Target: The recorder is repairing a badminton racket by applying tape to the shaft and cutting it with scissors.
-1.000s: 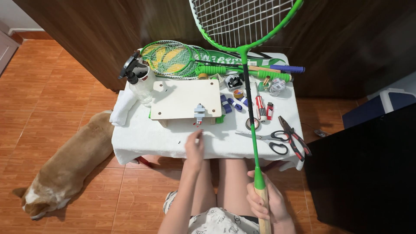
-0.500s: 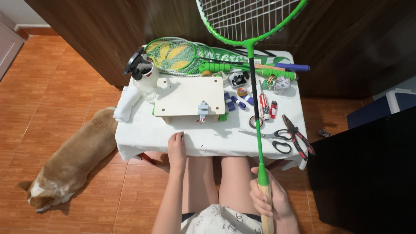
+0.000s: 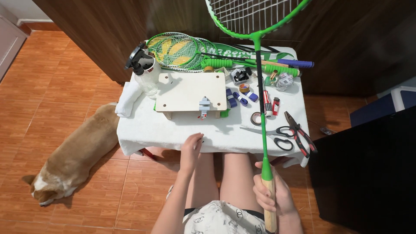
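1. The right hand (image 3: pixel 275 195) sits at the lower right of the frame, fingers wrapped round the bare wooden handle of a green racket (image 3: pixel 260 78), which stands upright with its strung head at the top edge
2. The handle looks stripped, no grip wound on it; by my reading the wrapping is not yet begun
3. The left hand (image 3: pixel 190 149) rests at the near edge of the worktop (image 3: pixel 173 130), lower middle, fingers loosely curled and holding nothing
4. Just above that hand is a small wooden board (image 3: pixel 190 92) with a metal clamp (image 3: pixel 204 105) at its front edge; the clamp is empty
5. Blue grip rolls (image 3: pixel 240 97) lie right of the board, untouched, between it and the racket shaft
6. Scissors (image 3: pixel 273 131) and pliers (image 3: pixel 301 132) lie at right centre, just past the shaft
7. Spare rackets (image 3: pixel 182 50) and a spray bottle (image 3: pixel 143 71) sit at the far side, upper middle
8. A dog (image 3: pixel 73 160) lies on the tiled floor, lower left, well apart from both hands
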